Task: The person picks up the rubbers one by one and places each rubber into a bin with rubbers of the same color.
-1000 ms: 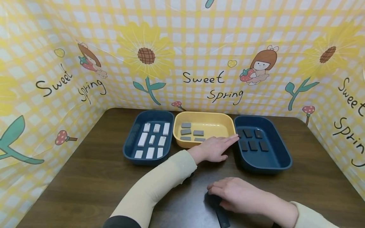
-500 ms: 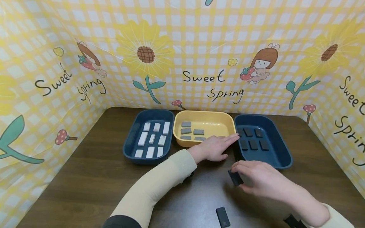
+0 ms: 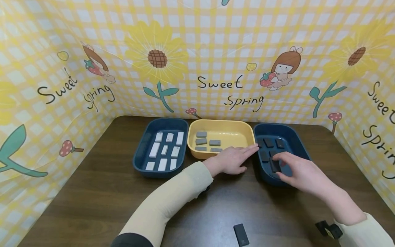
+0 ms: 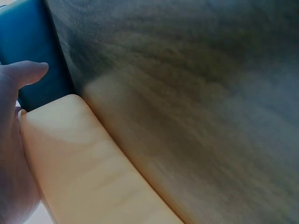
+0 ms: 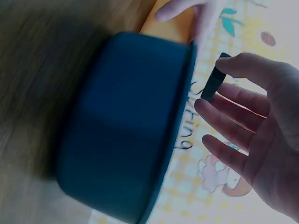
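My right hand [image 3: 300,171] hovers over the near part of the right blue tray [image 3: 303,154] and pinches a black block [image 3: 274,165] between thumb and fingers; the right wrist view shows the black block [image 5: 212,83] at the fingertips above the right blue tray's rim [image 5: 180,121]. Several black blocks [image 3: 268,142] lie in that tray. My left hand [image 3: 232,159] rests flat with straight fingers against the near rim of the yellow tray [image 3: 240,135], which holds several grey blocks [image 3: 208,142]. In the left wrist view the thumb [image 4: 25,72] lies by the yellow tray [image 4: 79,158].
The left blue tray [image 3: 143,151] holds several white blocks [image 3: 165,151]. One black block [image 3: 241,234] lies loose on the brown table [image 3: 92,192] near the front edge. A yellow checked backdrop [image 3: 197,51] walls in three sides.
My right hand lifted a black block from the table near the front and carried it up and right over the right blue tray. The left hand stayed put.
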### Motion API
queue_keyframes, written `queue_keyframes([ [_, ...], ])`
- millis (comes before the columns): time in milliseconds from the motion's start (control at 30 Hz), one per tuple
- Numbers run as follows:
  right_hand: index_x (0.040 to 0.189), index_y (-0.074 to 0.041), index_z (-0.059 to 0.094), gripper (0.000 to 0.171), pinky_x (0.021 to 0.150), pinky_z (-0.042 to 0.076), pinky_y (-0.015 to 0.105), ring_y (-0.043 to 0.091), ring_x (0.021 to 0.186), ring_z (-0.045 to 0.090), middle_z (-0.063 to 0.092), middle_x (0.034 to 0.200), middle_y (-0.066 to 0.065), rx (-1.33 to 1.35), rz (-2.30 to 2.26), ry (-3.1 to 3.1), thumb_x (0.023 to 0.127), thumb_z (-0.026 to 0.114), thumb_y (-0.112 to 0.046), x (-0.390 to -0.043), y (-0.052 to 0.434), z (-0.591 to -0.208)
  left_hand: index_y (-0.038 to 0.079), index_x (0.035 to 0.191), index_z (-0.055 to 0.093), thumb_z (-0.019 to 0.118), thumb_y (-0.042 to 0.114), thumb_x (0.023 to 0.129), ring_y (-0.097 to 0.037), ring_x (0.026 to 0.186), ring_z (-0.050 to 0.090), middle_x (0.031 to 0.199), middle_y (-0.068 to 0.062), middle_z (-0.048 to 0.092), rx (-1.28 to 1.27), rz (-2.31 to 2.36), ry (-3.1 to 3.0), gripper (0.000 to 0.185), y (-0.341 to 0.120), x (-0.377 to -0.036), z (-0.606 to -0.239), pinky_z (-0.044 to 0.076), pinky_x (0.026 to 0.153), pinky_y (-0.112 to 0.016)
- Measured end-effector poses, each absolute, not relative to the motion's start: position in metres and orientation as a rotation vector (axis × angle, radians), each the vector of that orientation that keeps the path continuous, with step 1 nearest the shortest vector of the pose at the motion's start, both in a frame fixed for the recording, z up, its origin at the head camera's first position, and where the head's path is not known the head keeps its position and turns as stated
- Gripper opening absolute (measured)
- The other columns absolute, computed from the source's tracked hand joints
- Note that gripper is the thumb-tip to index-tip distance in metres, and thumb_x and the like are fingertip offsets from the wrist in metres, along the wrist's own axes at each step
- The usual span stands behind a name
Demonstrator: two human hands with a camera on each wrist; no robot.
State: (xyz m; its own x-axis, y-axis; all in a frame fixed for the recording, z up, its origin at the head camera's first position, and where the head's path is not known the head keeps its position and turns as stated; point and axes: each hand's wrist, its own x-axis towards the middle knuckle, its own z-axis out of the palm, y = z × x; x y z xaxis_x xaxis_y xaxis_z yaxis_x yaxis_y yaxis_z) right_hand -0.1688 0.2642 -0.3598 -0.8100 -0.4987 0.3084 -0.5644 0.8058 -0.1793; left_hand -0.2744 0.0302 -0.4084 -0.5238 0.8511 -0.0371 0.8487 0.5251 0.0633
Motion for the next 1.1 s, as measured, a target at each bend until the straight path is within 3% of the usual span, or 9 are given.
queue_keyframes([
  [200,0.112,-0.004,0.062,0.040,0.064,0.054,0.041,0.024,0.081,0.064,0.067,0.098,0.009,0.731,0.461,-2.828,0.078,0.080,-0.012,-0.184,0.273,-0.367,0.014,0.157,0.011,0.060,0.033,0.095,-0.014,0.126,0.048,0.162,0.002,0.010,1.497,0.055,2.687,0.081,0.030,-0.274,-0.407,0.044,0.092,-0.028],
  [533,0.118,-0.001,0.061,0.043,0.072,0.054,0.041,0.022,0.087,0.062,0.066,0.108,0.011,0.683,0.679,-3.100,0.080,0.079,-0.010,-0.210,0.272,-0.382,0.015,0.157,0.011,0.060,0.034,0.095,-0.014,0.127,0.046,0.162,0.003,0.009,1.479,0.053,2.689,0.081,0.031,-0.274,-0.406,0.042,0.095,-0.028],
  [767,0.113,-0.002,0.063,0.033,0.070,0.055,0.039,0.019,0.080,0.063,0.067,0.095,0.007,0.715,0.793,-3.220,0.082,0.074,-0.002,-0.223,0.269,-0.393,0.015,0.157,0.010,0.059,0.033,0.096,-0.013,0.128,0.045,0.162,0.003,0.009,1.477,0.047,2.680,0.081,0.031,-0.272,-0.405,0.042,0.097,-0.027],
  [1100,0.110,-0.003,0.064,0.031,0.073,0.055,0.042,0.021,0.082,0.062,0.066,0.096,0.007,0.719,0.779,-3.244,0.081,0.074,0.000,-0.228,0.268,-0.398,0.017,0.157,0.008,0.059,0.033,0.096,-0.013,0.128,0.045,0.162,0.004,0.008,1.465,0.036,2.677,0.081,0.030,-0.271,-0.404,0.042,0.096,-0.028],
])
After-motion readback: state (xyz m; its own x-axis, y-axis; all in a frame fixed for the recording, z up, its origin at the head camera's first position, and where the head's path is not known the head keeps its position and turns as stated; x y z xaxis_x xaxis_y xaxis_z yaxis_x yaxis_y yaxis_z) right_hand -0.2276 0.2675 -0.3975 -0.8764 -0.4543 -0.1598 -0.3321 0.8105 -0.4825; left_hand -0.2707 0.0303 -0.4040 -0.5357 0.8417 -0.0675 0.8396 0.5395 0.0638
